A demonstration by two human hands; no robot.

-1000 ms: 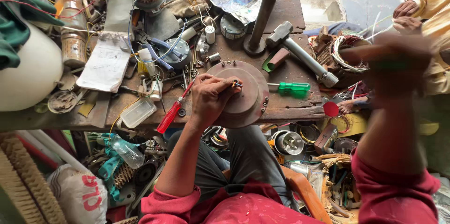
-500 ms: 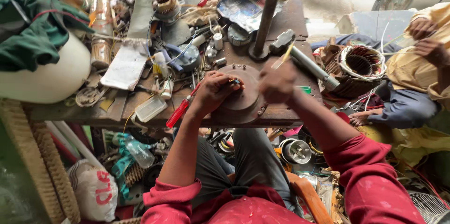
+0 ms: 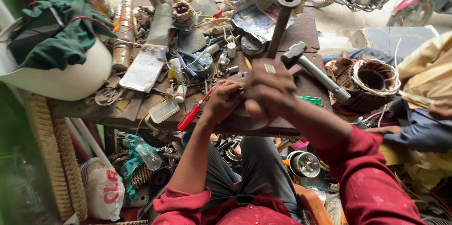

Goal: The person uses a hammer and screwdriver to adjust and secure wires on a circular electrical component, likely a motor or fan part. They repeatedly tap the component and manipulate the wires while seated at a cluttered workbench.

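Cluttered workbench (image 3: 310, 32): round metal cover (image 3: 245, 120), likely heavy, rigid; grip rim. Left hand (image 3: 222, 100) clenched on it; right hand (image 3: 269, 90), at 3 o'clock, pinching something small, unclear.

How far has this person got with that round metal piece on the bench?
Hard to say what is done: the round metal cover lies flat at the workbench edge, mostly hidden. In hand: the left hand presses on it while the right hand grips something small above it. Untouched: the red-handled screwdriver and hammer lie alongside.
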